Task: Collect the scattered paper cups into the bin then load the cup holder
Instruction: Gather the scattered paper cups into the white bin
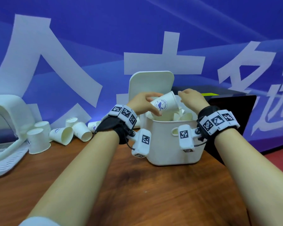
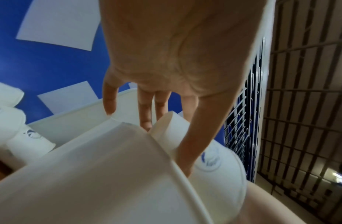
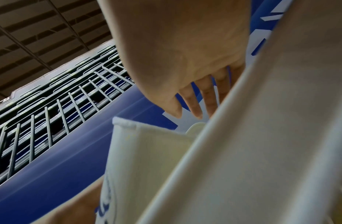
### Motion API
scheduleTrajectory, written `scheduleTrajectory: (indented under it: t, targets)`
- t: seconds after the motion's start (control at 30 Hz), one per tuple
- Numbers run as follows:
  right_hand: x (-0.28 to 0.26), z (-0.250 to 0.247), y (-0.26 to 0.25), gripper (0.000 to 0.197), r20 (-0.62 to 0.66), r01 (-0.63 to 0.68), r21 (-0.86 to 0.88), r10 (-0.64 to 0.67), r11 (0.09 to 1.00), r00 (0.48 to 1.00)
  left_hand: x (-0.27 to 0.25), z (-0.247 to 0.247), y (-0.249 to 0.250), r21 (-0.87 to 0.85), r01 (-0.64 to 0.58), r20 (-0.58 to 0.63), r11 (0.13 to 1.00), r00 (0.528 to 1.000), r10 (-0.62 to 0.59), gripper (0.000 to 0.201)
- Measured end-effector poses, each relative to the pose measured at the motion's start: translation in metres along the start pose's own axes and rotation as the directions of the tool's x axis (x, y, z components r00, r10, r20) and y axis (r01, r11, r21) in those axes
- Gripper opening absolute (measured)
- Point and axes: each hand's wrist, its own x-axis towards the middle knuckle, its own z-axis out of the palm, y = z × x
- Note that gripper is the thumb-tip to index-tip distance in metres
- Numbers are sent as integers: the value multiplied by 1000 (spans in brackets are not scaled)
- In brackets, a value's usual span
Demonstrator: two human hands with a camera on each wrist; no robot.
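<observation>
A white paper cup (image 1: 164, 103) with a blue logo is tilted over the white bin (image 1: 168, 144), base toward me. My left hand (image 1: 153, 106) grips it, thumb under and fingers over. In the left wrist view the thumb presses the cup (image 2: 214, 163) just past the bin wall (image 2: 89, 174). My right hand (image 1: 181, 95) hovers over the bin's right side with its fingers (image 3: 195, 106) straight, close to the cup's rim (image 3: 139, 145); I cannot tell whether they touch. Several cups lie inside the bin. Several more cups (image 1: 62, 135) lie and stand on the table at left.
The bin's lid (image 1: 151, 82) stands open behind it. A white arched appliance (image 1: 10, 111) with a slotted tray sits at the far left. A black box (image 1: 227, 111) stands right of the bin. A blue banner backs the wooden table (image 1: 137, 193).
</observation>
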Motion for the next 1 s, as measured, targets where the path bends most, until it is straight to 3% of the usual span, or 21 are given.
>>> scheduleTrajectory:
  t: [0.1, 0.23, 0.4, 0.5, 0.63, 0.77, 1.0]
  targets:
    - [-2, 3, 1, 29, -51, 91, 49, -88, 995, 995, -3, -2, -4, 68, 24, 61, 997, 998, -28, 60]
    - [-2, 12, -4, 20, 26, 117, 120, -121, 986, 992, 1, 9, -9, 275, 83, 31, 958, 995, -95, 42]
    - [-5, 16, -10, 20, 82, 103, 77, -109, 992, 991, 6, 22, -18, 354, 73, 46, 932, 994, -95, 28]
    - [-6, 18, -10, 21, 87, 99, 76, -105, 992, 991, 5, 17, -23, 220, 71, 0, 973, 997, -73, 29]
    - [-12, 18, -20, 19, 42, 132, 102, -136, 986, 990, -1, 1, -28, -21, 38, -174, 999, 984, -41, 34]
    - [-29, 25, -50, 24, -39, 235, 189, -232, 953, 972, -15, -28, -49, -148, 61, -359, 987, 927, -111, 33]
    - [-53, 89, -112, 24, 70, 285, 324, -324, 902, 944, -56, -81, -108, -188, 227, -506, 956, 811, -292, 30]
